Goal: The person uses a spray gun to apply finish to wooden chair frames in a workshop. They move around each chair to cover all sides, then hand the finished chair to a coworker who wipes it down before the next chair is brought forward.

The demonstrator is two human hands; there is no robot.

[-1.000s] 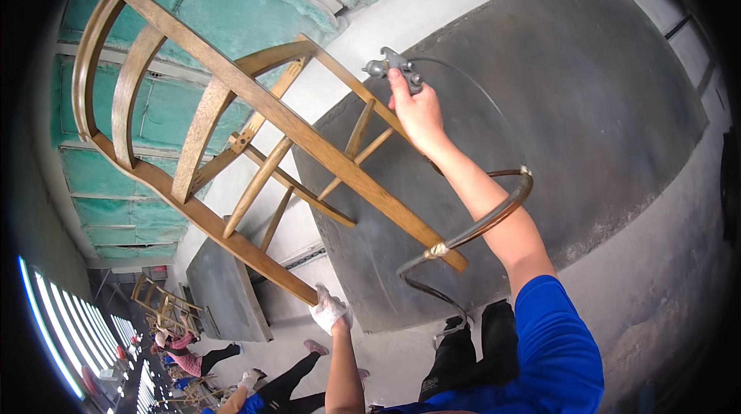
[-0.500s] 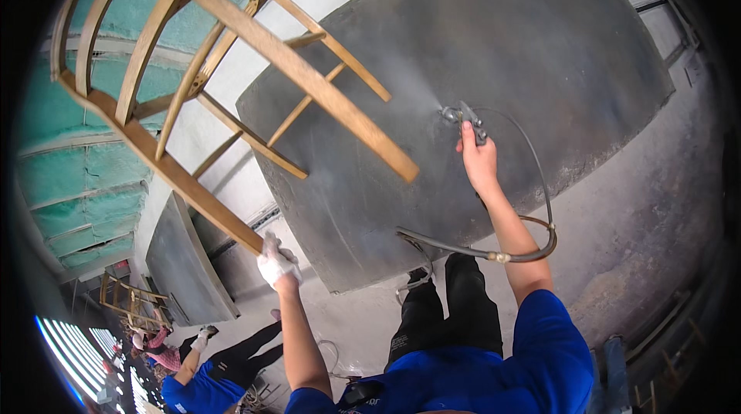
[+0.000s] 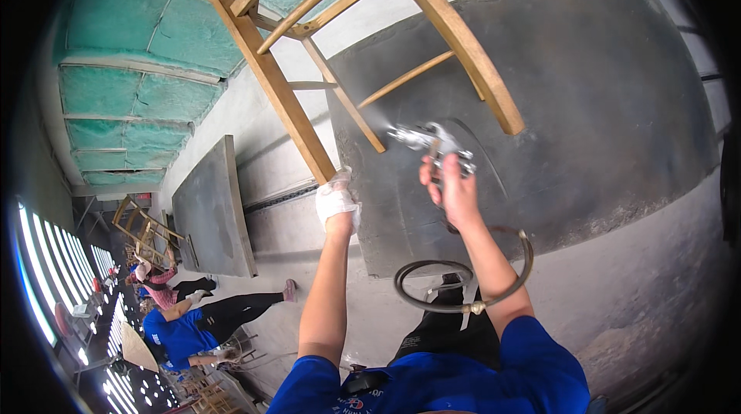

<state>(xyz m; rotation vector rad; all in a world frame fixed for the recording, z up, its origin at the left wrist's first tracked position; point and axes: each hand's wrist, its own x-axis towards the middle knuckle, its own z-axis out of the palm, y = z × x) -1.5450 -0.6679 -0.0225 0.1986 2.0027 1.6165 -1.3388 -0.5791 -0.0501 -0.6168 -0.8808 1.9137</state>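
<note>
1. The left hand [image 3: 336,201], in a white glove, is closed round the bottom end of one leg of a wooden chair frame [image 3: 347,43]; the frame is held up and tilted, its rails and slats spreading toward the top of the view.
2. The right hand [image 3: 455,194], bare, is closed round the grip of a metal spray gun [image 3: 428,142]; the gun's nozzle points left toward the chair's rungs, and a faint mist shows just off its tip.
3. A dark hose [image 3: 432,279] hangs from the gun, coils in a loop below the right forearm and ends in a brass fitting near the elbow.
4. Both arms reach up and forward from blue short sleeves; the left forearm is nearly straight, the right bent slightly inward at the wrist.
5. A dark grey panel [image 3: 602,105] lies behind the chair and gun; a smaller grey panel [image 3: 208,213] lies to the left.
6. Another person [image 3: 193,321] in a blue top bends over at lower left, beside more chair frames [image 3: 143,225].
</note>
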